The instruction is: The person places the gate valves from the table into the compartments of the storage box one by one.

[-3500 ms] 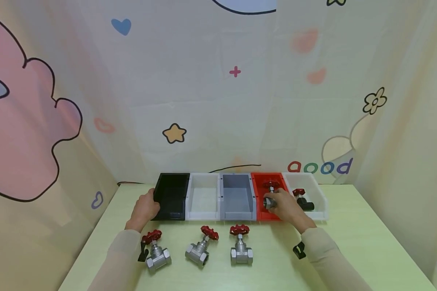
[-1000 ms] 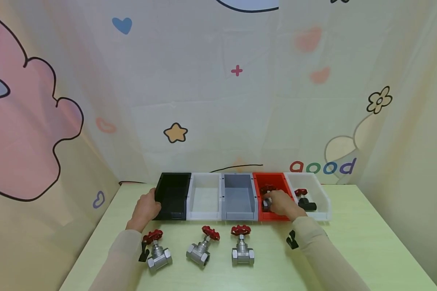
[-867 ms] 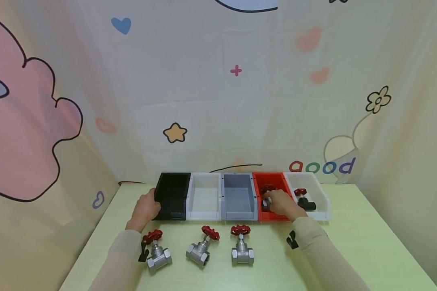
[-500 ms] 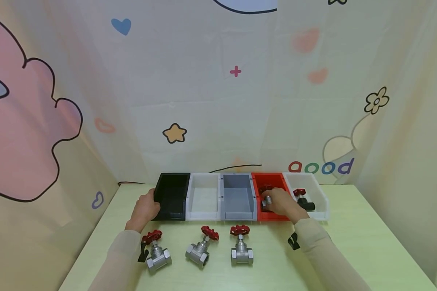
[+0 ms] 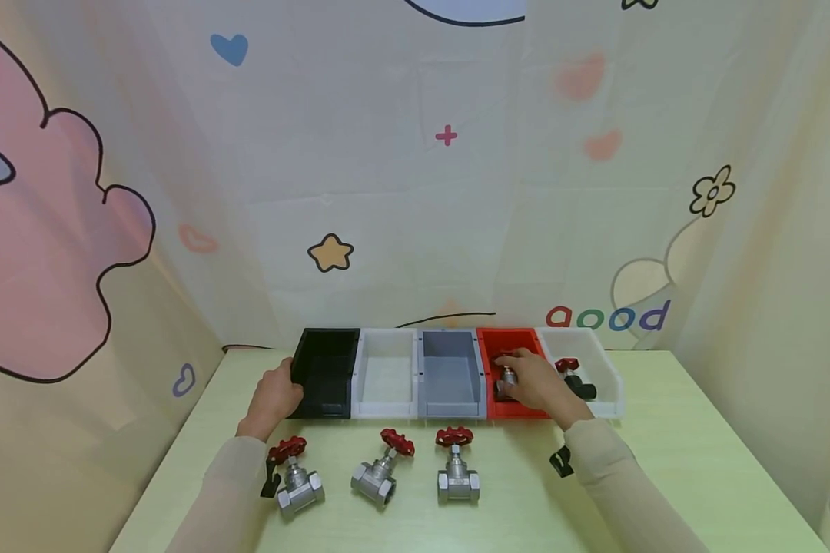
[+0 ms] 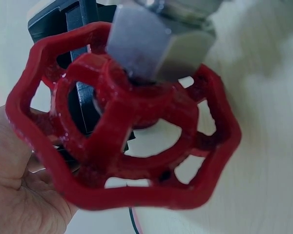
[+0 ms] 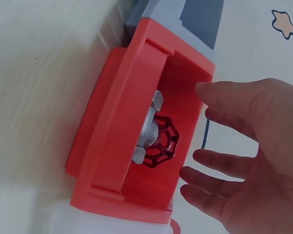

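In the head view my left hand (image 5: 271,399) holds the left wall of the black bin (image 5: 327,411) at the row's end. A red valve handwheel (image 6: 136,187) close to the left wrist camera covers part of that grip. My right hand (image 5: 536,384) is over the red bin (image 5: 519,412), with fingers spread and apart from the gate valve (image 5: 507,382) inside. The right wrist view shows this valve's metal body (image 7: 149,130) and red handwheel lying in the bin. The thumb is beside the bin's rim.
Three metal gate valves with red handwheels lie in front of the bins: left (image 5: 300,488), middle (image 5: 375,480) and right (image 5: 458,484). White (image 5: 385,411) and grey (image 5: 453,411) bins stand mid-row. The right-end white bin (image 5: 612,384) holds a black-bodied valve (image 5: 579,386) with a red handwheel.
My right hand held the gate valve over the red bin, lowered it inside, and has now let go with its fingers spread. The left hand has stayed at the black bin.
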Motion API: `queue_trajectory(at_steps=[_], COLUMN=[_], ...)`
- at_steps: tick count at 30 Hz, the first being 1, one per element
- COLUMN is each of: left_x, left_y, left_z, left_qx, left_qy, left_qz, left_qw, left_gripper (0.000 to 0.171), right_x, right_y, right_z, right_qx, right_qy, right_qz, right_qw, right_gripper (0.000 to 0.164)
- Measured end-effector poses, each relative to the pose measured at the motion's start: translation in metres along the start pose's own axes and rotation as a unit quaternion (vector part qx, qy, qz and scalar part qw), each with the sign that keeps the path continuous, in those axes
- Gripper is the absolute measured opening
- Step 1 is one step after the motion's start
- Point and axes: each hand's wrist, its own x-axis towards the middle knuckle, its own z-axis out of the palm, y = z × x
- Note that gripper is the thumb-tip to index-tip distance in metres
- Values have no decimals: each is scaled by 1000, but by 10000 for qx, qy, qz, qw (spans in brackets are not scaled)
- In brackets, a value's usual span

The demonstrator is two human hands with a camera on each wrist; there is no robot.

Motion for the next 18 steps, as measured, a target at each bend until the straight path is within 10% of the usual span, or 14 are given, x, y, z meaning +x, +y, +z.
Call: queue_trajectory(at_steps=[18], left_x=[0], left_y=[-1], left_z=[1], left_qx=[-9], left_qy=[-21], left_qz=[-63], left_qw=[10000], left_gripper=[64], right_x=[-23], right_y=[-15], right_z=[-24], right_qx=[-151], right_qy=[401], right_qz=[-73], right_qw=[9991], right_gripper=[55])
